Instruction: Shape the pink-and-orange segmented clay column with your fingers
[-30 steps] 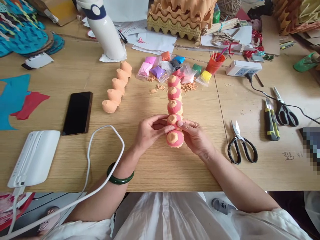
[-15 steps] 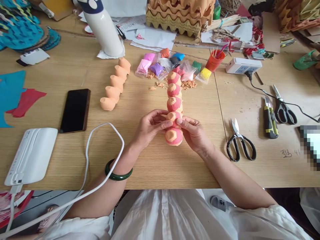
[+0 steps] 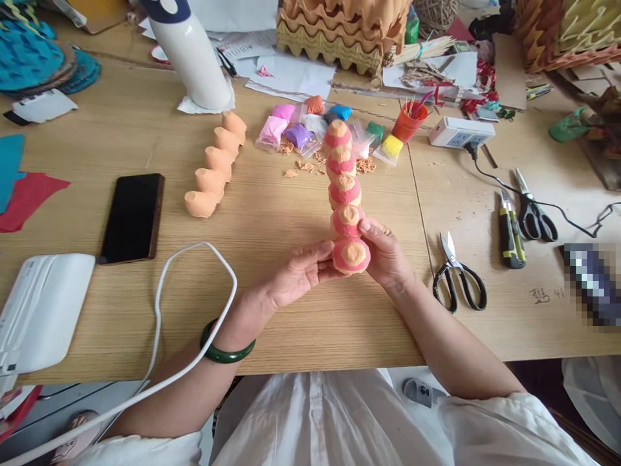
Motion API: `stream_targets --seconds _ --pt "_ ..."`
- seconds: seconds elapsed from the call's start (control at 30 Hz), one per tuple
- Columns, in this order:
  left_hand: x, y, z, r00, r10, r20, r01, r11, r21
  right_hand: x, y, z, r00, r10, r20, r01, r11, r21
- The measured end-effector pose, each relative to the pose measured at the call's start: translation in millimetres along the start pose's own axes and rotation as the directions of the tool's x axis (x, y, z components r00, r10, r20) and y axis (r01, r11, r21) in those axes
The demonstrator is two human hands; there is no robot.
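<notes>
A strip of egg-carton cups, peach with bands of pink-red on each bump, is held up over the table in front of me. My right hand grips its right side near the close end, thumb on top and the other fingers mostly hidden behind. My left hand holds the nearest cup from the left, thumb at its edge and fingertips reaching underneath. Left of it lies a second, plain peach egg-carton strip. Beyond are small bags of coloured clay and peach shavings.
On the right lie black-handled scissors, a utility knife, grey scissors and a power strip. A phone, a white device and a looping white cable are left. Stacked egg trays stand behind.
The banded strip has tilted, its far end raised and its near end shifted slightly right. My left hand has slid down to the nearest cup, with its fingers now beneath.
</notes>
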State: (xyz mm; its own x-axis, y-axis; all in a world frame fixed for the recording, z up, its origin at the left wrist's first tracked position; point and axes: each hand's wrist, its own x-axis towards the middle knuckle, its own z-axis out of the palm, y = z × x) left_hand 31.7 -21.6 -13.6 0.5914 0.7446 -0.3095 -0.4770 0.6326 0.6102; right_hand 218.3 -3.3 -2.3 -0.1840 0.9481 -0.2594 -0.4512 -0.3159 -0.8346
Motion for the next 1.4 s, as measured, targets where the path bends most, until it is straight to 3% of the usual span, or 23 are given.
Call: stream_targets --seconds 0.13,0.23,0.33,0.43,0.57,0.77,1.03,1.2,1.4 --pt "-1 -2 2.8 0.999 0.013 0.039 -0.014 0.999 0.034 -3 -1 -2 0.996 -0.027 0.082 0.03 0.999 -0.037" --pt "-3 4 1.8 0.989 0.145 -0.007 -0.143 0.982 0.121 -1 -4 -5 0.992 -0.042 0.117 0.053 0.994 -0.093" --pt "-4 11 -0.8 0.966 0.251 -0.071 -0.231 0.949 0.215 1 -7 -8 0.985 0.031 0.168 0.004 0.978 -0.206" --pt "-5 15 -2.4 0.956 0.281 -0.085 -0.249 0.929 0.273 2 -8 -9 0.973 0.119 0.196 -0.079 0.976 -0.202" --pt "-4 13 -2.3 0.968 0.245 -0.061 -0.221 0.938 0.267 2 -3 -7 0.958 0.188 0.218 -0.167 0.979 -0.113" --pt "1 7 -3.7 0.967 0.217 -0.13 -0.193 0.965 0.175 3 1 -7 0.95 0.202 0.24 -0.173 0.975 -0.137" --pt "1 9 -7.6 0.976 0.185 -0.113 -0.161 0.968 0.194 3 1 -9 0.934 0.222 0.281 -0.204 0.975 -0.091" --pt "1 9 -7.2 0.966 0.204 -0.157 -0.166 0.96 0.224 4 3 -11 0.938 0.239 0.252 -0.222 0.971 -0.093" --pt "2 7 -3.7 0.969 0.218 -0.112 -0.186 0.952 0.244 2 1 -7 0.956 0.219 0.193 -0.2 0.973 -0.115"
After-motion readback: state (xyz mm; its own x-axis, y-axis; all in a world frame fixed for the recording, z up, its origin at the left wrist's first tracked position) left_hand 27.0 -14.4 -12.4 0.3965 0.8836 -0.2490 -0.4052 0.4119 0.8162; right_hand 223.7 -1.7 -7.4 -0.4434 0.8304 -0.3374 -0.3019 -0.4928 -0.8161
